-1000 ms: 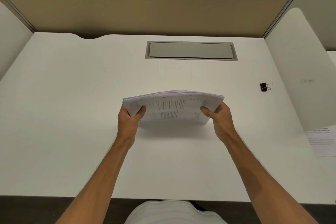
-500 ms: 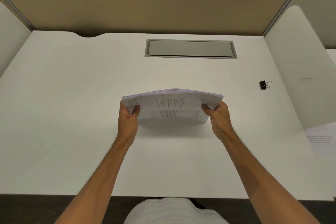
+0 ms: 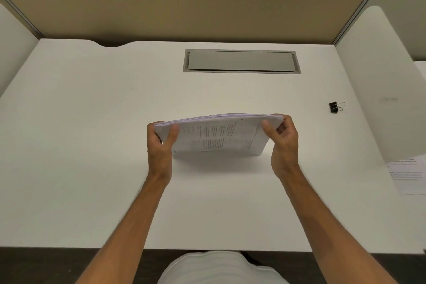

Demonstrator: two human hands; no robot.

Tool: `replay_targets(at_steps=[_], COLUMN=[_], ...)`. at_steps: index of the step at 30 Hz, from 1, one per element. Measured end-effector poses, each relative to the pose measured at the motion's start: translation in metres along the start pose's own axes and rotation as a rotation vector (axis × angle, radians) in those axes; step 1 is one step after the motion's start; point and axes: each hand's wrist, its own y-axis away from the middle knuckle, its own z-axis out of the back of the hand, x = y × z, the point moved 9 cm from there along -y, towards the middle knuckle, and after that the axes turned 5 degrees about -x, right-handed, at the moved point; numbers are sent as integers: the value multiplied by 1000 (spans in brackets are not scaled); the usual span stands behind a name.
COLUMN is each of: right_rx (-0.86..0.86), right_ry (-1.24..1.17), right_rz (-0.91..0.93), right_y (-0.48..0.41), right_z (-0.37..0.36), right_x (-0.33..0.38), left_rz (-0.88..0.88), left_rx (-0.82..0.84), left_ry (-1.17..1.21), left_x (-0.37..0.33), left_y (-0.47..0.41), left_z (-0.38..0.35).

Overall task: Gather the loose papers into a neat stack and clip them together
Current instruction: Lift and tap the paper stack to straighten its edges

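We hold the thick stack of white printed papers (image 3: 219, 136) up on its long bottom edge, near the middle of the plain white desk (image 3: 92, 145). Our left hand (image 3: 160, 145) grips the left end and our right hand (image 3: 284, 143) grips the right end. On each hand the thumb sits on the front page and the fingers wrap behind, so both hands are clamped on the stack.

The stack bends in the middle. If we loosen our hold too much while we tap it, we think pages could slide out or fan apart. If we squeeze too hard, the sheets may stay uneven.

Both arms reach straight forward, wrists turned in.

Farther off to the right lies the small black binder clip (image 3: 334, 107), well apart from the stack. One more printed sheet (image 3: 408, 173) lies at the right edge. We might forget it.
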Motion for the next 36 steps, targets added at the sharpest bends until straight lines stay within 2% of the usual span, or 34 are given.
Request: replay_targets(at_steps=[3, 6, 12, 18, 22, 24, 26, 31, 36], right_rx=[-129, -228, -241, -174, 27, 75, 84, 88, 87], right_ry=[-46, 5, 55, 65, 120, 184, 234, 288, 281], right_rz=[8, -39, -49, -21, -13, -27, -29, -53, -73], right_y=[2, -1, -3, -2, -1, -3, -6, -8, -6], right_z=[-5, -7, -5, -9, -6, -1, 5, 8, 3], right_x=[11, 6, 3, 8, 2, -4, -7, -11, -15], left_rz=[10, 57, 62, 52, 44, 43, 64, 61, 43], left_rx=[-136, -237, -278, -254, -232, -211, -163, 94, 108], left_ry=[71, 51, -5, -48, -75, -76, -79, -117, -205], left_x=[-9, -7, -3, -3, -4, -5, -4, 4, 18], left_y=[2, 1, 1, -2, -4, -6, -8, -5, -6], left_z=[-1, -4, -2, -4, -5, -6, -7, -9, 0])
